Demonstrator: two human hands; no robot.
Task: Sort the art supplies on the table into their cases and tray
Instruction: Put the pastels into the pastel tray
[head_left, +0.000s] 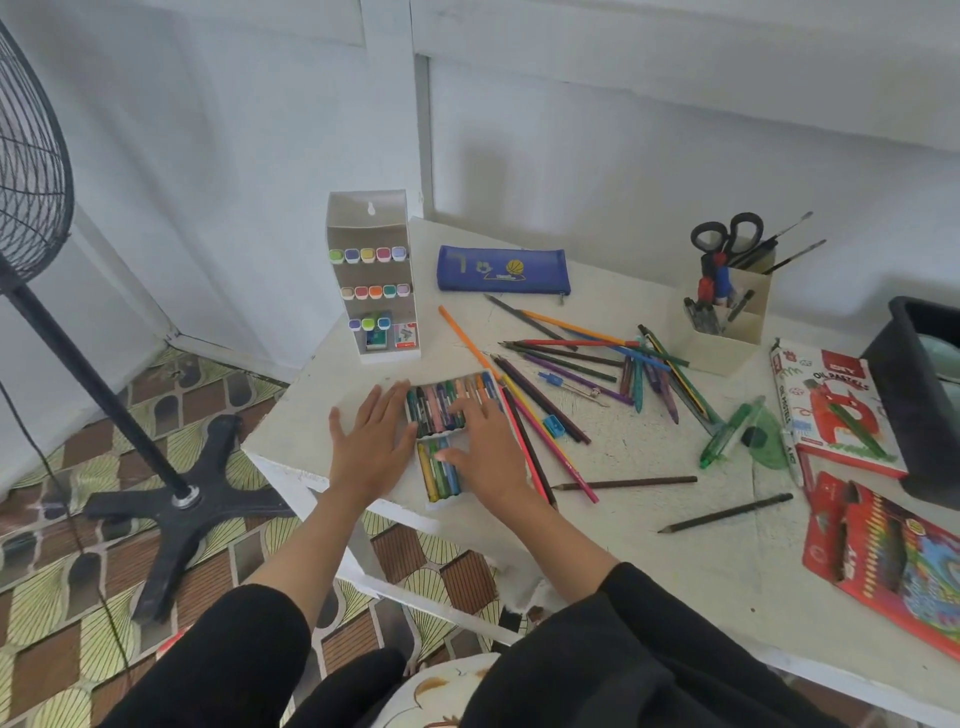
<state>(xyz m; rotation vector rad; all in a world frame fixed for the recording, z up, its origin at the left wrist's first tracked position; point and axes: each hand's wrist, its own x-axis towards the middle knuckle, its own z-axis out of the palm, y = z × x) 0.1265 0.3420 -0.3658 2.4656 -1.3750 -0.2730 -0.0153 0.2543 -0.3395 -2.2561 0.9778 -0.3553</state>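
Oil pastels (439, 408), multicoloured sticks, lie in a white ridged plastic tray (441, 503) at the near left corner of the white table (649, 452). Left hand (371, 441) lies flat on the tabletop, fingers straight and spread, against the tray's left edge. Right hand (491, 449) rests flat on the pastels, fingers straight, gripping nothing.

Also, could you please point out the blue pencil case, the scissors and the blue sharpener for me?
blue pencil case (503, 270): head view, middle of its front panel.
scissors (728, 243): head view, where the two black handle loops meet.
blue sharpener (551, 427): head view, its top face.
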